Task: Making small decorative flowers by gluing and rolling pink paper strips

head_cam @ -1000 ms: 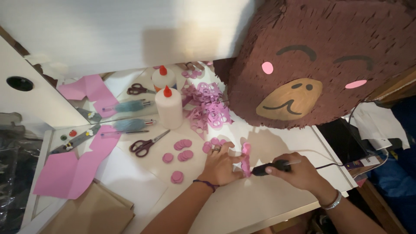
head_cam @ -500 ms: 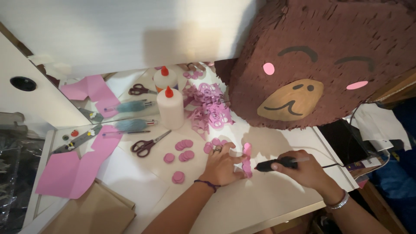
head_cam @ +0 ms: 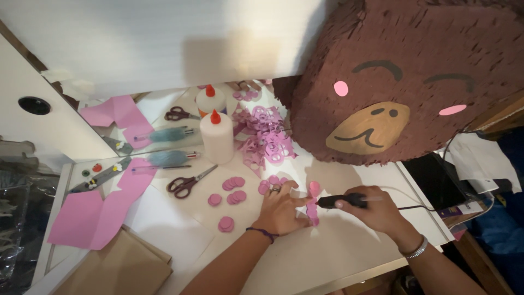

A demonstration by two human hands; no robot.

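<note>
Right hand (head_cam: 376,210) clenched around a black glue gun (head_cam: 341,201), grip closed on its body, nozzle aimed leftward. Long axis of the gun lying nearly level, left to right, black cord trailing off to the right across the tabletop (head_cam: 349,251). Nozzle tip just beside a short vertical strip of pink paper circles (head_cam: 313,205), touching or almost touching it; exact contact too small to tell. Strip lying directly left of the right hand's grip, long axis running top to bottom, so at a right angle to the gun.

Left hand (head_cam: 281,210) flat and spread, grip released, closing on nothing, fingertips pressing down on the left edge of the same strip. Ring on one finger, dark bracelet at the wrist. Both hands about equally near the strip, one on each side of it.

Further left on the white tabletop, loose pink paper circles (head_cam: 232,191) in small stacks, well apart from the hands. Beyond them dark-handled scissors (head_cam: 188,183) lying open-bladed, a white glue bottle with a red cap (head_cam: 216,136) standing upright, and a heap of pink punched-out paper scraps (head_cam: 267,136) just beside the bottle. Pink paper sheets (head_cam: 93,216) at the far left. Large brown fringed bear-face piñata (head_cam: 404,76) filling the upper right, overhanging the tabletop above the hands.
</note>
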